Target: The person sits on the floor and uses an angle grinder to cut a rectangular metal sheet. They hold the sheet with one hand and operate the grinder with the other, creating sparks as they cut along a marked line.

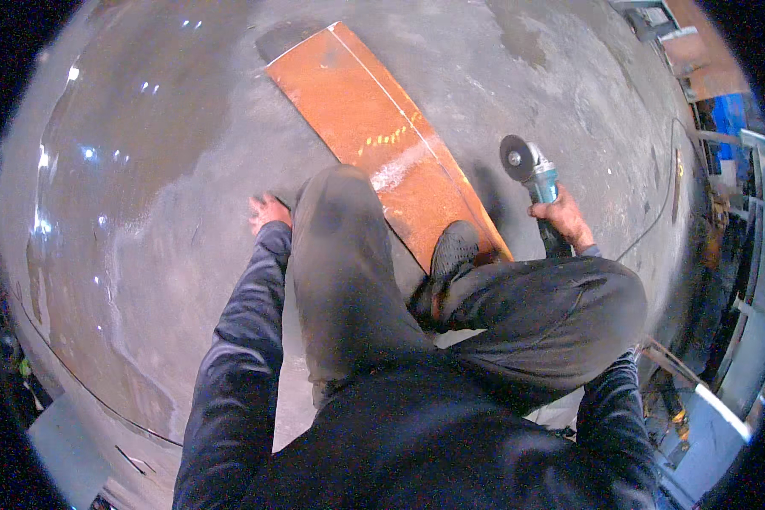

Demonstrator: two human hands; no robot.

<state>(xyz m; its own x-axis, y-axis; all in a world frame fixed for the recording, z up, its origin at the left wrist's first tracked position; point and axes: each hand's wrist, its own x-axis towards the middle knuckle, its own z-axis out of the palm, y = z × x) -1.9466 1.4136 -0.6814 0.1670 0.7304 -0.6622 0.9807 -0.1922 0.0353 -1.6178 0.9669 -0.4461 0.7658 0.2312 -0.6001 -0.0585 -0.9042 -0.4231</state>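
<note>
My right hand [567, 219] is wrapped round the body of an angle grinder [545, 182], teal and black with a dark disc at its far end. The grinder is held up to the right of a long rust-orange metal plate [340, 93], with its disc apart from the plate. A white line runs lengthwise along the plate, with yellow marks and a pale scuffed patch near its middle. My shoe [455, 246] rests on the plate's near end. Beside my left knee, my left hand [269, 212] is empty, its fingers apart, low over the floor.
Grey concrete floor [212, 127] surrounds the plate, with a darker, shiny wet-looking area [85, 195] at left. A thin cable [659, 217] curves over the floor on the right. Along the right edge stand metal pieces, a blue object [728, 119] and grey panels [712, 442].
</note>
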